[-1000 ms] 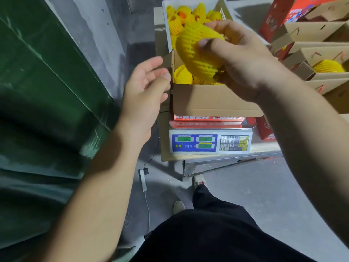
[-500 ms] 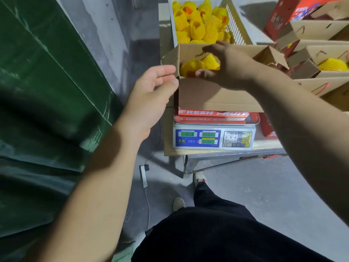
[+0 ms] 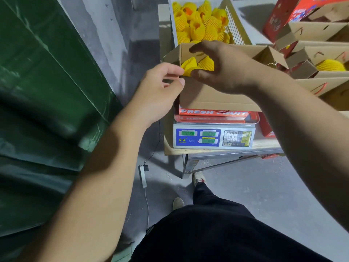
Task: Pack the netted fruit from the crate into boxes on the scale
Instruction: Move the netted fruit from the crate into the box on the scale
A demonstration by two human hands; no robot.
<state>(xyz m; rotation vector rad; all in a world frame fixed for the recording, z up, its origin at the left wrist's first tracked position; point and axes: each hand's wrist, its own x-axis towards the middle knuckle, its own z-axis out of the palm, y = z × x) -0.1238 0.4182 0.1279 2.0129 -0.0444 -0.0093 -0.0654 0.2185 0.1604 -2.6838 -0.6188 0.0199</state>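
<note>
A green tarpaulin [image 3: 47, 103] fills the left side, with a grey concrete wall [image 3: 98, 25] behind it. The left hand [image 3: 160, 91] rests at the near left corner of the open cardboard box [image 3: 213, 97], fingers loosely curled and thumb tip just beside a yellow netted fruit [image 3: 188, 65] — it seems to touch the box edge rather than grip anything, though the view is not clear there. The box, printed FRESH FRUIT on its red band, sits on the scale [image 3: 213, 138], whose green digits are lit. The right hand [image 3: 228, 69] hovers over the box, fingers spread and arched above the fruit inside, holding nothing. Behind the box stands the white crate [image 3: 234, 25] — still heaped with netted fruit. Further right, more open boxes [image 3: 321, 53] are stacked, one with a fruit inside.
</note>
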